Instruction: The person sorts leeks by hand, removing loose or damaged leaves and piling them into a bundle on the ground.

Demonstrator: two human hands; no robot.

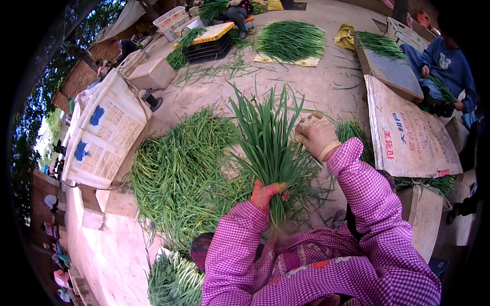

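1. Left hand: grip pinching the chive bunch at its base, held upright above the loose pile.
2. Right hand: gloved fingers curled on the outer leaves.
3. Risk: a slack pinch would likely shed stalks.

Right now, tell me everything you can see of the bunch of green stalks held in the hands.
The bunch of green stalks is long, thin, grass-like leaves, fresh and bright green. It stands roughly upright, fanning out at the top. The left hand, in a reddish glove, grips its narrow base; the right hand, in a pale glove, touches its upper right side.
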